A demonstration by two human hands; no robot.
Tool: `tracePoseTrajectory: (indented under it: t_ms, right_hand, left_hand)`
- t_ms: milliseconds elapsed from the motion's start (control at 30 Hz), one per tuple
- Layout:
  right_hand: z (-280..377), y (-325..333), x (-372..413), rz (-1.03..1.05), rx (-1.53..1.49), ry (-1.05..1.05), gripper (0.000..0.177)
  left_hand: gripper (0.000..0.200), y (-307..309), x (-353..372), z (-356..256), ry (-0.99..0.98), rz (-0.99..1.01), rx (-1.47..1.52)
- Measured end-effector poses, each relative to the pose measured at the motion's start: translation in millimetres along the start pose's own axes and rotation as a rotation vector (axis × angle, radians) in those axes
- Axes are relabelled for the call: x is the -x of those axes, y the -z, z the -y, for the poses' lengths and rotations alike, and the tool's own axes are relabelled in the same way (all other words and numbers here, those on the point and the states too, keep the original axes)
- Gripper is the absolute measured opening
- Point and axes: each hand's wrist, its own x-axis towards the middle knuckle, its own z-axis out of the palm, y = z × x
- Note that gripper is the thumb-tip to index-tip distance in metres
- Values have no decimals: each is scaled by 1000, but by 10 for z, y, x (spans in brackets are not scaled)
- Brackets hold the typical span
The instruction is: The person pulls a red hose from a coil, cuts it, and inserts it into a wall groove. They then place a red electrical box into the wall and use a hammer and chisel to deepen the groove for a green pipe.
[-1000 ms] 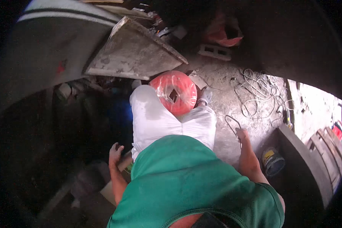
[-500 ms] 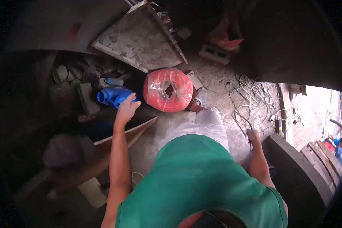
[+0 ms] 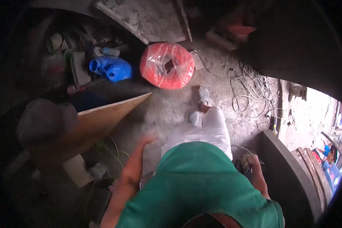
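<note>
My left hand (image 3: pixel 149 137) is raised beside my thigh above the floor, smeared by motion, so its fingers cannot be made out. Low on the right, my right hand (image 3: pixel 251 159) is closed near the grey curved panel (image 3: pixel 288 167); what it holds, if anything, is too small to name. Ahead of my feet lies a red coil (image 3: pixel 167 81) wrapped in clear plastic. To its left is a blue plastic container (image 3: pixel 119 71). White cable (image 3: pixel 250 97) lies in loose loops on the floor at the right.
A wooden board (image 3: pixel 114 112) stands at the left, near a dark rounded object (image 3: pixel 45 119). A large dusty slab (image 3: pixel 152 19) is at the top. Concrete block (image 3: pixel 221 40) lies top right. A person (image 3: pixel 332 155) is at the far right, beside wooden planks (image 3: pixel 311 171).
My left hand has moved from near the blue container back towards my body. My right hand has come lower and closer in. The coil and container now appear higher in view.
</note>
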Motion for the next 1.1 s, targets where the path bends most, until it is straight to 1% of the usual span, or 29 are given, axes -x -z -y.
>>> tracePoseTrajectory:
  t_ms: [33,67,100,167,200,233,300,333,367,400,433,500,567,600,633,667,700,733,767,800,833,867,900,933,1000,1033,1067,1100]
  right_hand:
    - [-87,-64,-214,-30,-32,51,25]
    - [-79,-66,-489,-69,-73,107,26]
    - [-96,-141,-562,-87,-121,150,27]
    - [719,630,-287,10,-350,-96,30]
    - [1281,1134,-49,38,-456,-225,33]
    - [1306,1162,-144,46,-439,-233,33]
    - [1433,1228,-380,-85,-438,-88,35]
    - [1548,1303,-347,-82,-430,-100,35]
    - [1722,1390,-252,-137,-489,-102,35]
    - [1905,1474,-189,-193,-550,-105,35]
    - [1983,1473,-178,-193,-546,-122,35]
    - [2077,1318,-78,-225,-652,-243,33]
    - [2142,1083,57,-205,-660,-316,30]
    - [1843,710,39,-234,-656,-262,30]
    - [1837,583,140,-252,-601,-228,30]
    - [1651,359,190,-140,-639,-371,27]
    - [1774,337,276,-94,-486,-412,25]
    - [1887,336,310,-82,-475,-424,25]
    - [1926,284,366,2,-441,-495,24]
    - [1849,183,437,83,-405,-566,23]
    - [1779,76,467,91,-393,-577,23]
    - [1564,-121,496,112,-420,-592,23]
    - [1346,-251,566,135,-445,-606,23]
    - [1430,-159,613,147,-429,-618,23]
    - [1926,163,461,124,-373,-668,23]
    - [2251,469,369,215,-406,-684,35]
    - [2282,542,283,215,-404,-678,35]
    - [2257,595,191,167,-415,-661,34]
  left_hand:
    - [55,64,-92,40,89,-146,15]
    - [57,297,-183,-60,182,-203,110]
    - [59,505,-225,-121,284,-237,195]
    - [48,645,-675,18,122,-501,252]
    - [47,849,-850,-101,90,-540,240]
    - [46,1051,-975,-269,62,-575,232]
    - [48,1451,-1418,-410,-52,-516,277]
    - [49,1696,-1452,-666,-48,-494,289]
    - [50,1928,-1529,-910,-46,-469,298]
    - [50,2025,-1836,-918,-50,-455,302]
    - [51,2113,-2177,-893,-85,-449,274]
    - [51,2251,-2847,-888,-127,-417,248]
    - [58,2264,-3451,-844,-154,-406,143]
    - [58,2245,-3714,-787,-148,-379,161]
    - [65,2261,-3964,-743,-93,-360,182]
    - [71,2211,-4199,-659,-34,-339,200]
    - [71,2104,-4461,-551,-25,-320,209]
    - [75,1987,-4694,-466,-90,-475,155]
    - [79,1851,-4874,-376,-157,-631,101]
    - [79,1754,-4972,-327,-150,-616,108]
    - [78,1679,-5055,-296,-181,-597,21]
    - [78,1629,-5064,-314,-213,-576,-64]
    - [78,1555,-5044,-367,-204,-559,-54]
    - [73,1514,-4915,-504,-210,-469,-73]
    - [70,1520,-4624,-685,-233,-316,-120]
    - [59,1294,-4538,-569,-473,-638,-113]
    - [57,1332,-4288,-655,-416,-546,-72]
    - [54,1419,-4018,-798,-362,-458,-30]
